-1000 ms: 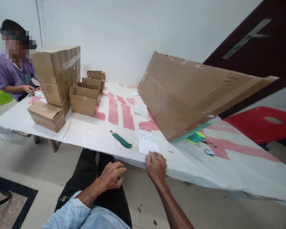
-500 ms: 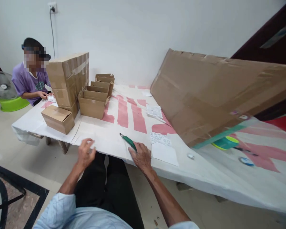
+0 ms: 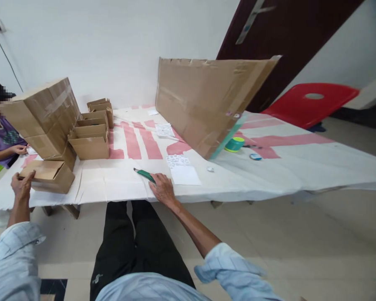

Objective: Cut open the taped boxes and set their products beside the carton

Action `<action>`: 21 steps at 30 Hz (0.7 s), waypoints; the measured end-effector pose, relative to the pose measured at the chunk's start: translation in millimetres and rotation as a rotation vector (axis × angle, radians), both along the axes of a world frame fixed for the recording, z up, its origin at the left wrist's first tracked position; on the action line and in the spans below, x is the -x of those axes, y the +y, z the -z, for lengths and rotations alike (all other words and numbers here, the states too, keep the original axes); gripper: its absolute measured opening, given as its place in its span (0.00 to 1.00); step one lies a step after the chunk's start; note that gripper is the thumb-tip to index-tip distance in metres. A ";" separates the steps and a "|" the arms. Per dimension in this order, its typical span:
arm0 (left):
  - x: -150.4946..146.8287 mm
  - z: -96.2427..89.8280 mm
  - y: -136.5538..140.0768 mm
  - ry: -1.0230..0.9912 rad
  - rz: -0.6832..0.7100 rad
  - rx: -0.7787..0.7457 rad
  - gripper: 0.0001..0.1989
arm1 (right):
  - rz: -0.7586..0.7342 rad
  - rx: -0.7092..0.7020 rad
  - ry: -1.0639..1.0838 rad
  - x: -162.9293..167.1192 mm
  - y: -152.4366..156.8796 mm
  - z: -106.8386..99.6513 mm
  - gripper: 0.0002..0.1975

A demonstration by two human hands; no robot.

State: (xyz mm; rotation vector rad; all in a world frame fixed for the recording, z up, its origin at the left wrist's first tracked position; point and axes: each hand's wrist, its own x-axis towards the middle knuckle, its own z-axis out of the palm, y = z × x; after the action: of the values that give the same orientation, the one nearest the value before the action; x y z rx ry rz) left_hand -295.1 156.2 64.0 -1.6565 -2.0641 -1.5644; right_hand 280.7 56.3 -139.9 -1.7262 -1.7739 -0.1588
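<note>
- the left hand (image 3: pixel 21 187) has swung out from above the near edge of the table to the small box (image 3: pixel 52 184) since half a second ago; the right hand (image 3: pixel 163 189) stays at the knife (image 3: pixel 144 174), and the view has turned.
- left hand: thumb and fingers stand apart at the left end of the small box, the thumb by its top; whether they truly grip it cannot be told.
- right hand: clamped, as it looks, on the rear end of the knife's handle, with the blade end pointing away to the left, likely so that the edge stays clear of the fingers.
- the small box sits at the near left of the cloth-covered table (image 3: pixel 119 179), in front of the box stack (image 3: pixel 50 115), probably put there to be in easy reach.
- the open boxes (image 3: pixel 89 147) run in a row just right of the stack, perhaps lined up so their tops stay accessible.
- the paper (image 3: pixel 185 174) lies flat, just right of the right hand.
- the small box looks plain brown and long, its top flaps folded over, one edge slightly raised at the right.
- the knife lies slantwise on the cloth, slim, green-handled, with a dark tip; how far the blade is out is too small to tell.
</note>
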 end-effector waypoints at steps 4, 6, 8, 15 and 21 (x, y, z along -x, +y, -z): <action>-14.7 13.2 -12.8 -0.325 -0.222 0.147 0.30 | 0.022 0.057 -0.038 0.4 -0.1 -3.3 0.19; -24.9 18.2 -23.5 -0.323 -0.175 0.131 0.29 | 0.028 0.073 -0.041 0.5 -0.3 -4.5 0.19; -37.9 23.8 -34.9 -0.355 -0.143 0.114 0.29 | 0.031 0.084 -0.028 0.8 -0.4 -4.9 0.19; -81.8 53.3 -53.8 -0.400 0.043 0.090 0.38 | 0.031 0.095 -0.030 1.3 -1.3 -3.7 0.19; -80.2 60.2 -37.8 -0.494 0.303 0.160 0.49 | 0.035 0.096 -0.034 1.7 -0.8 -3.1 0.19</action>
State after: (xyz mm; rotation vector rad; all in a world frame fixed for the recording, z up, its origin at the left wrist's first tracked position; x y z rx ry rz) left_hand -214.9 118.4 3.8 -1.8581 -2.2914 -2.1416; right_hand 279.0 55.5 -136.7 -1.8332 -1.8025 -0.1210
